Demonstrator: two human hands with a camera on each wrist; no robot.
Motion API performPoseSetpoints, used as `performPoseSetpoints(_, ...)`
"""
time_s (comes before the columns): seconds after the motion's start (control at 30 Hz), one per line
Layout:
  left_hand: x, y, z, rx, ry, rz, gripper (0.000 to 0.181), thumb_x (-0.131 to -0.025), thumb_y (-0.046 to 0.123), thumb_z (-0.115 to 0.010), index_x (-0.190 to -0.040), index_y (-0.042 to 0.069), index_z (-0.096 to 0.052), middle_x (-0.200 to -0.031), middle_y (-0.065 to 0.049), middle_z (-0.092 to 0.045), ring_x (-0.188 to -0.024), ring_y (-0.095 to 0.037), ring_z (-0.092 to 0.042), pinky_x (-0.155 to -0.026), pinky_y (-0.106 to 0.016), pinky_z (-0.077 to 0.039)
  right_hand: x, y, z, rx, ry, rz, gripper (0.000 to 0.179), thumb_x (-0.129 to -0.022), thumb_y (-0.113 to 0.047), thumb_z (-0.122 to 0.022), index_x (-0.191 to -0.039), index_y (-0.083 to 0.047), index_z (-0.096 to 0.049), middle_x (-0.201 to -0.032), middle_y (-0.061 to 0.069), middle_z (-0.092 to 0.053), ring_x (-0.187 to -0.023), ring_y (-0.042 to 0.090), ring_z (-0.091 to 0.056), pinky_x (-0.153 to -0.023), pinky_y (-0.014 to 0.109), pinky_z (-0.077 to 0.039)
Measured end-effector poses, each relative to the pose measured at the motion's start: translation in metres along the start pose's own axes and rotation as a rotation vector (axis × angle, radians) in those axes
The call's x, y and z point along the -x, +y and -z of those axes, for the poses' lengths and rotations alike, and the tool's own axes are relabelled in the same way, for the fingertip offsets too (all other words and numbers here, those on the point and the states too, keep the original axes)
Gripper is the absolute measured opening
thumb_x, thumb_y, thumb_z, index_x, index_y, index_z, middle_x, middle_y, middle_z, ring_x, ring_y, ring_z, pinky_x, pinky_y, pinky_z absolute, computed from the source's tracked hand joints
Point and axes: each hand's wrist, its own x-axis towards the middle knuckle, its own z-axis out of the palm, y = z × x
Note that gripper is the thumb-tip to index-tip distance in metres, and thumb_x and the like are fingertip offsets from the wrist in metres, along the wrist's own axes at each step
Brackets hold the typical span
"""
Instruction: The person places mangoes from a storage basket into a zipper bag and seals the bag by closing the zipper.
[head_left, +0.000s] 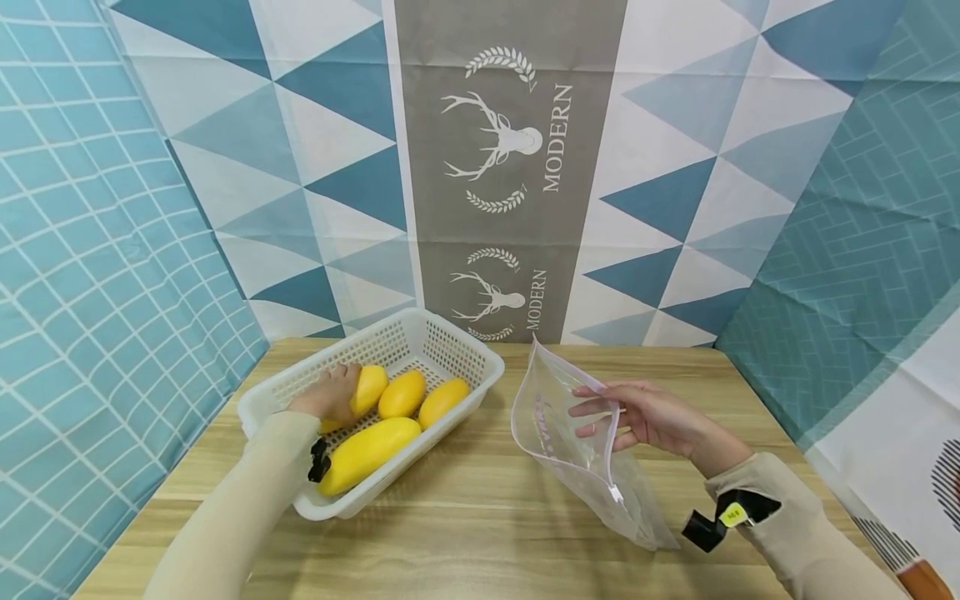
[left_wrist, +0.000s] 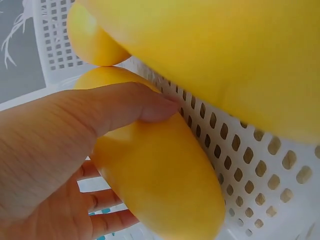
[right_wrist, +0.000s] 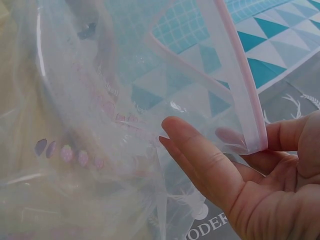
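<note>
In the head view my left hand (head_left: 333,395) reaches into a white plastic basket (head_left: 288,379) and grips a yellow mango (head_left: 371,389). The left wrist view shows the thumb (left_wrist: 130,102) across this mango's top and the other fingers along its far side. Two more mangoes (head_left: 402,393) (head_left: 444,402) and a larger, long yellow fruit (head_left: 371,454) lie beside it. My right hand (head_left: 652,415) holds the rim of a clear zip bag (head_left: 558,408) with a pink edge, whose mouth gapes. The bag's rim (right_wrist: 252,100) passes between thumb and fingers in the right wrist view.
Basket and bag rest on a wood-grain table (head_left: 465,533), with bare tabletop between them. A patterned cloth backdrop (head_left: 345,125) rises behind the table, and blue tiled sheeting (head_left: 90,250) stands at the left. Black straps with small devices sit on both wrists.
</note>
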Motion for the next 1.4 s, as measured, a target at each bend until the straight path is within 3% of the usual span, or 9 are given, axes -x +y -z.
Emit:
performPoseSetpoints(0.3,0.0,-0.004,0.004,0.005,0.008,-0.038,0.093,-0.079,0.019,-0.076,-0.149,-0.011,-0.022,-0.148,-0.041,-0.025,-0.133,-0.062,-0.025,-0.102,-0.068,-0.034,0.0,0.001,0.001,0.0,0.003,-0.003,0.041,-0.109,-0.019,-0.034,-0.142,0.0,-0.051,-0.13,0.013,-0.063,-0.108,0.027,-0.068,-0.076,0.034,-0.058)
performPoseSetpoints(0.43,0.002,-0.005,0.009,0.006,0.08,-0.1,0.089,-0.082,0.023,-0.073,-0.148,-0.013,-0.024,-0.144,-0.042,-0.031,-0.129,-0.064,-0.03,-0.101,-0.068,-0.034,0.0,0.001,0.001,-0.005,-0.001,-0.002,0.039,-0.11,-0.018,-0.033,-0.139,-0.005,-0.056,-0.13,0.013,-0.063,-0.108,0.027,-0.068,-0.077,0.035,-0.058)
performPoseSetpoints(0.63,0.005,-0.006,0.016,0.032,0.184,-0.187,0.089,-0.082,0.023,-0.075,-0.148,-0.011,-0.026,-0.14,-0.038,-0.038,-0.119,-0.055,-0.042,-0.093,-0.064,-0.04,-0.001,0.0,0.0,-0.006,0.005,-0.004,0.037,-0.109,-0.019,-0.034,-0.135,-0.01,-0.06,-0.129,0.013,-0.064,-0.107,0.027,-0.068,-0.076,0.035,-0.058)
performPoseSetpoints(0.93,0.008,0.001,0.028,0.111,0.321,-0.341,0.089,-0.079,0.023,-0.077,-0.151,-0.001,-0.031,-0.128,-0.028,-0.049,-0.101,-0.04,-0.05,-0.08,-0.057,-0.044,-0.002,0.001,0.0,0.004,0.015,-0.006,0.037,-0.109,-0.019,-0.035,-0.137,-0.007,-0.058,-0.129,0.013,-0.064,-0.107,0.027,-0.068,-0.077,0.037,-0.058)
performPoseSetpoints(1.1,0.01,0.012,0.035,0.171,0.341,-0.383,0.092,-0.075,0.021,-0.08,-0.153,0.005,-0.034,-0.129,-0.022,-0.05,-0.099,-0.033,-0.048,-0.079,-0.052,-0.045,-0.002,0.001,0.001,0.001,0.007,-0.002,0.038,-0.109,-0.019,-0.035,-0.138,-0.006,-0.057,-0.129,0.013,-0.064,-0.108,0.028,-0.068,-0.078,0.037,-0.058)
performPoseSetpoints(1.4,0.017,0.037,0.047,0.282,0.312,-0.472,0.096,-0.071,0.017,-0.08,-0.155,0.012,-0.034,-0.138,-0.018,-0.046,-0.109,-0.031,-0.046,-0.083,-0.049,-0.046,-0.003,0.0,0.002,0.006,0.01,-0.006,0.036,-0.109,-0.019,-0.036,-0.134,-0.011,-0.06,-0.127,0.012,-0.065,-0.107,0.027,-0.068,-0.078,0.037,-0.058)
